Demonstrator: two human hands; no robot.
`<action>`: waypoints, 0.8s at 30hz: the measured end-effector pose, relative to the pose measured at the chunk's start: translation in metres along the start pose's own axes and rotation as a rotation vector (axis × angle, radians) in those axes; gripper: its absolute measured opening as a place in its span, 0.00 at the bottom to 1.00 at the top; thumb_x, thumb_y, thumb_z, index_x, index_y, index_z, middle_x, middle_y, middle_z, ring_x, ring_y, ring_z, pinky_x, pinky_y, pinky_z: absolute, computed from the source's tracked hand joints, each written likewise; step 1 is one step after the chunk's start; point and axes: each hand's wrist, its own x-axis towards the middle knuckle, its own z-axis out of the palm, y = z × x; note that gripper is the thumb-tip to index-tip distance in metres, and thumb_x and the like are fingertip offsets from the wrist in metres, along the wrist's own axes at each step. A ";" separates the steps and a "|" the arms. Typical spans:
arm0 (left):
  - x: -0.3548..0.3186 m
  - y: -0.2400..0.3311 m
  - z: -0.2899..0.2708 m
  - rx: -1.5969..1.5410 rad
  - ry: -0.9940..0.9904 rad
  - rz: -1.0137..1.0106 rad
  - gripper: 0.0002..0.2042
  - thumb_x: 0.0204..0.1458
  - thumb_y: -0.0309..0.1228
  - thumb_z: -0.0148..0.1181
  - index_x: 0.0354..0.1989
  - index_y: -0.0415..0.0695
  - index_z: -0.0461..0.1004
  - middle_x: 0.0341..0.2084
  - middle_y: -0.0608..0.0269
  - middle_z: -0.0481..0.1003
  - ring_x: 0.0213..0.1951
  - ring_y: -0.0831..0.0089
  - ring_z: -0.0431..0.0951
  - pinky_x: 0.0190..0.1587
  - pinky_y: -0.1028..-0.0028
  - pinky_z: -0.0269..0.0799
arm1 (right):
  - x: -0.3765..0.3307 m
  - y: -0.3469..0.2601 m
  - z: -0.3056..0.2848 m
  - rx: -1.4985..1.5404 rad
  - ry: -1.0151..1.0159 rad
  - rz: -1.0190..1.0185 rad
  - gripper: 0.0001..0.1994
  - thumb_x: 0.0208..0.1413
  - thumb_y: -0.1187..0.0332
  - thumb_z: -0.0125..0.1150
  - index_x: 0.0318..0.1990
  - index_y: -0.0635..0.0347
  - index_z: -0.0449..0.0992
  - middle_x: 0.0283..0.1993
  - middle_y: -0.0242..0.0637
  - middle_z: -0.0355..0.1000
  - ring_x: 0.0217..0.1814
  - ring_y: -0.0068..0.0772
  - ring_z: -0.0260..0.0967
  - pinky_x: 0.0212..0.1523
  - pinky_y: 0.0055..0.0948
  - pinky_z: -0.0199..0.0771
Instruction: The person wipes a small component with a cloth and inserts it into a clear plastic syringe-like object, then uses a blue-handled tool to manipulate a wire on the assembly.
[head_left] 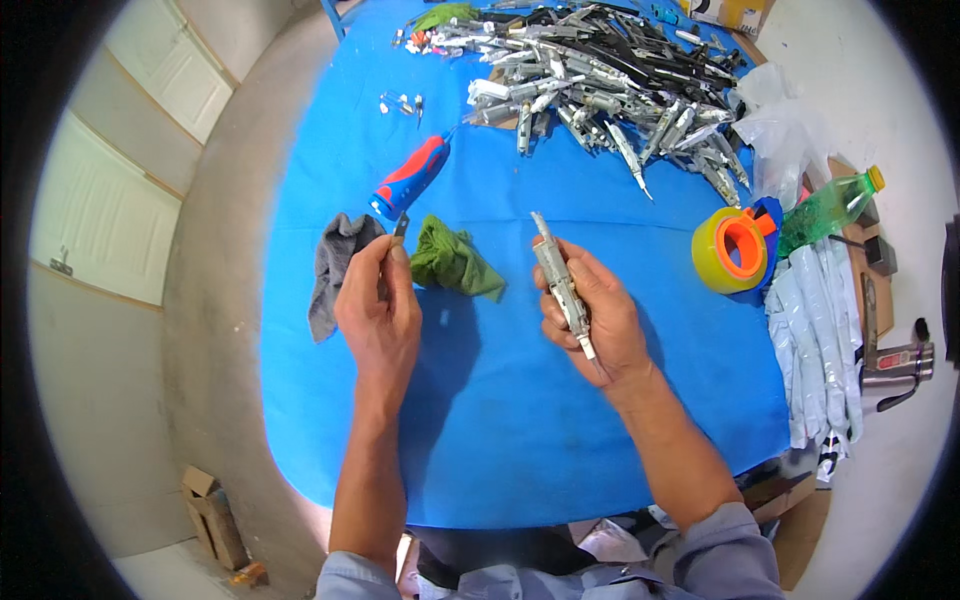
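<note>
My left hand [378, 305] pinches a small, flat, dark metal piece [401, 225] between thumb and fingertips, above a grey cloth [335, 265] and a green cloth [450, 262]. My right hand [612, 320] is wrapped round a slim grey mechanical part [562, 285] with white ends, held at a tilt above the blue table cover [520, 420]. Its exact kind I cannot make out. Beyond the cloths lies a red and blue screwdriver handle [412, 178], its thin shaft pointing away from me.
A large heap of similar grey and black parts [600, 80] covers the far table. To the right are a yellow tape roll [715, 255], a green bottle [830, 210], clear plastic [785, 135] and several white wrapped packs [815, 340]. Tiny pieces [402, 103] lie far left.
</note>
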 end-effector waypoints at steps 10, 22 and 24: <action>-0.010 -0.017 -0.005 0.561 0.034 0.213 0.13 0.58 0.24 0.61 0.51 0.42 0.79 0.44 0.53 0.79 0.45 0.54 0.79 0.48 0.58 0.74 | -0.003 -0.006 -0.007 -0.092 0.102 -0.105 0.12 0.74 0.67 0.44 0.54 0.66 0.70 0.41 0.41 0.75 0.23 0.16 0.63 0.19 0.18 0.60; -0.010 0.020 0.033 0.505 -0.206 0.181 0.16 0.54 0.31 0.67 0.50 0.42 0.79 0.45 0.50 0.79 0.48 0.51 0.79 0.49 0.57 0.75 | -0.002 -0.002 -0.001 -0.073 0.084 -0.056 0.10 0.70 0.66 0.51 0.49 0.63 0.73 0.37 0.36 0.76 0.24 0.18 0.66 0.20 0.20 0.63; -0.010 0.016 0.031 0.480 -0.167 0.217 0.12 0.53 0.26 0.65 0.46 0.42 0.79 0.37 0.52 0.80 0.40 0.52 0.81 0.42 0.57 0.76 | -0.003 -0.001 0.000 -0.080 0.071 -0.050 0.11 0.69 0.65 0.52 0.49 0.63 0.74 0.37 0.36 0.76 0.24 0.18 0.67 0.20 0.20 0.63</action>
